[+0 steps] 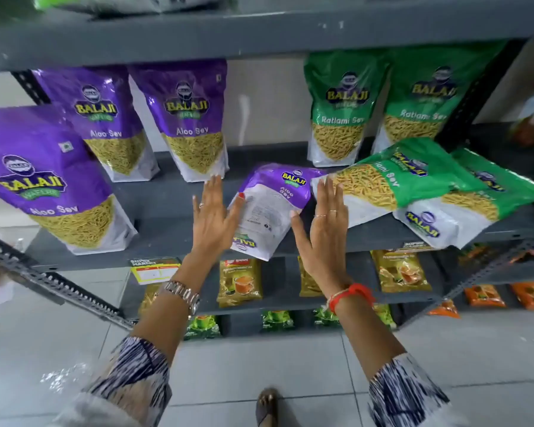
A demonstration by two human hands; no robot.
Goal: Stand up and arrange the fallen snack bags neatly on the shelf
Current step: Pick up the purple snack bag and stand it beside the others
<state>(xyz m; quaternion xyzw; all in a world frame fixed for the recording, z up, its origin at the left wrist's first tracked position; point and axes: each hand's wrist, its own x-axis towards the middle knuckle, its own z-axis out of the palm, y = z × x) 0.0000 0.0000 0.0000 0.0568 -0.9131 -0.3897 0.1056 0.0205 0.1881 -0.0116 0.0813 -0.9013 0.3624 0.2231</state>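
A fallen purple Aloo Sev bag [272, 204] lies flat on the grey shelf [173, 232], its bottom end hanging over the front edge. My left hand [211, 217] and my right hand [324, 229] flank it with fingers spread, each thumb touching a side edge of the bag. To the right, two green Ratlami Sev bags [392, 180] [475, 208] lie fallen and overlapping. Three purple bags [47, 177] [105, 118] [191, 118] stand upright on the left. Upright at the back right are two green bags [339, 109] [426, 97].
The upper shelf board [259, 35] hangs just above the standing bags. Tea packs [239, 282] and orange packets [484, 295] fill the lower shelves. A yellow price label [154, 269] hangs on the front edge. A slotted metal upright [50, 285] juts out at the lower left.
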